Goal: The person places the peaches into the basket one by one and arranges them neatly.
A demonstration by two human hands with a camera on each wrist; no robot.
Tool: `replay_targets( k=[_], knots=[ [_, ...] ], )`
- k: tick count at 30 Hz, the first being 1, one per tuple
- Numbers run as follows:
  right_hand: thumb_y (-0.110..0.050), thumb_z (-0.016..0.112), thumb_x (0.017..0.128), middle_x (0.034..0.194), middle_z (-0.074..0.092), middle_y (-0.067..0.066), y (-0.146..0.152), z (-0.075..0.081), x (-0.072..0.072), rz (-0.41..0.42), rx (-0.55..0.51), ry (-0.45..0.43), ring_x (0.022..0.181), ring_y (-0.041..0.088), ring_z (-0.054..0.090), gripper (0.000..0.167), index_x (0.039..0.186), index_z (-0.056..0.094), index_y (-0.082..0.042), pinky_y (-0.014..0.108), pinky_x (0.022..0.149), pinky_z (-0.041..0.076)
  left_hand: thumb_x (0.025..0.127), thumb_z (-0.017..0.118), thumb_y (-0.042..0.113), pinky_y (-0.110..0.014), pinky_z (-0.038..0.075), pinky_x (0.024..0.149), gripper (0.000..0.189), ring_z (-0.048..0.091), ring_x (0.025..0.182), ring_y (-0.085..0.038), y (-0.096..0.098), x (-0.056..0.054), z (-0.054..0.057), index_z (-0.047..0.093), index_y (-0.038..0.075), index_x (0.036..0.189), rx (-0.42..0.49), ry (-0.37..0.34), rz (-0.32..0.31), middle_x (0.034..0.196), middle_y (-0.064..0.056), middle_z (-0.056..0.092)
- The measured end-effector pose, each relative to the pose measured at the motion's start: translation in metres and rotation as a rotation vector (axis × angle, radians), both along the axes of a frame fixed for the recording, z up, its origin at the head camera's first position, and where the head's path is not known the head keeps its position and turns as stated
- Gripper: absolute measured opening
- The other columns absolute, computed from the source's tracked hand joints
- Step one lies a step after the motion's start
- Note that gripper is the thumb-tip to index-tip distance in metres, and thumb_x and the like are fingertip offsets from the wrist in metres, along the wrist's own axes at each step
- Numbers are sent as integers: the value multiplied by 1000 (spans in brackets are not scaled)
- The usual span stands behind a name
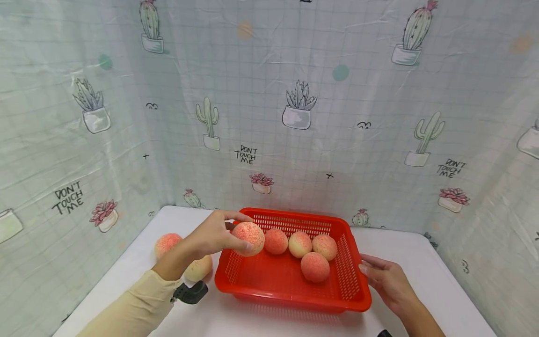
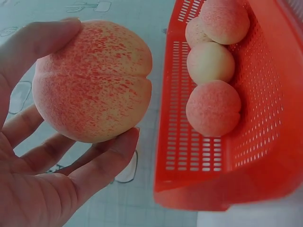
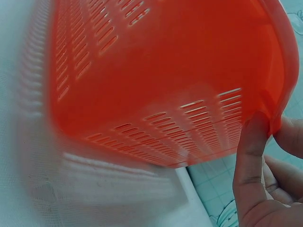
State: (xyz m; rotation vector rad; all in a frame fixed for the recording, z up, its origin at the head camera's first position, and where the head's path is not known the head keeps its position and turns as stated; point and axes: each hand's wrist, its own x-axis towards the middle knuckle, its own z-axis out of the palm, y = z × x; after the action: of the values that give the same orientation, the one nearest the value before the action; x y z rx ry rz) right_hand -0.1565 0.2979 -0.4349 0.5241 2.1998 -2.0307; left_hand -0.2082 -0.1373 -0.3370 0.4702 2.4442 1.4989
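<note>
A speckled pink and yellow peach [image 2: 94, 80] is gripped between the thumb and fingers of my left hand [image 1: 221, 234]. In the head view that peach [image 1: 249, 238] hangs over the left rim of a red plastic basket [image 1: 273, 283]. Inside the basket several peaches [image 1: 300, 244] lie toward the back and right. My right hand [image 1: 389, 283] pinches the basket's right rim; in the right wrist view the thumb and a finger [image 3: 251, 165] close on its edge from both sides.
Left of the basket, partly behind my left forearm, lie a pink peach [image 1: 167, 244] and a paler peach [image 1: 199, 269] on the white table [image 1: 198, 323]. A cactus-print curtain [image 1: 269, 117] stands behind the table and along both sides.
</note>
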Motion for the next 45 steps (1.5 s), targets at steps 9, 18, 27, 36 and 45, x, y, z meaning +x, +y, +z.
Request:
replay_targets(
  k=[9, 18, 27, 36, 45],
  knots=[
    [-24, 76, 95, 141, 69, 5, -1, 0, 1, 2, -4, 4, 106, 7, 72, 73, 157, 43, -3, 35, 98, 60, 74, 93, 25, -37, 63, 83, 58, 71, 100, -24, 23, -15, -7, 72, 18, 128, -23, 14, -60, 122, -9, 71],
    [-22, 75, 97, 142, 68, 6, 0, -1, -1, 0, -14, 7, 104, 5, 72, 73, 158, 41, -2, 34, 96, 61, 72, 93, 21, -33, 61, 83, 59, 71, 93, -20, 38, -31, -18, 73, 18, 127, -24, 5, -121, 109, -6, 76],
    [-22, 75, 96, 137, 71, 3, 0, -2, -1, -4, -24, 5, 104, 6, 73, 72, 158, 42, -2, 32, 95, 61, 69, 95, 25, -33, 60, 80, 60, 72, 91, -19, 52, -41, -25, 75, 22, 126, -54, 2, -142, 104, -2, 78],
    [-21, 74, 97, 135, 73, 2, 0, -2, -2, -2, -37, 15, 104, 6, 73, 72, 158, 41, -1, 32, 94, 62, 69, 95, 23, -31, 60, 84, 54, 70, 96, -18, 65, -47, -33, 75, 17, 119, -66, 25, -154, 118, -2, 73],
    [-23, 75, 96, 139, 70, 4, 0, -4, -2, -11, -31, 5, 105, 7, 73, 73, 158, 42, -2, 34, 96, 61, 71, 94, 20, -30, 59, 83, 49, 67, 98, -18, 76, -50, -42, 77, 15, 117, -86, 10, -156, 115, -2, 75]
  ],
)
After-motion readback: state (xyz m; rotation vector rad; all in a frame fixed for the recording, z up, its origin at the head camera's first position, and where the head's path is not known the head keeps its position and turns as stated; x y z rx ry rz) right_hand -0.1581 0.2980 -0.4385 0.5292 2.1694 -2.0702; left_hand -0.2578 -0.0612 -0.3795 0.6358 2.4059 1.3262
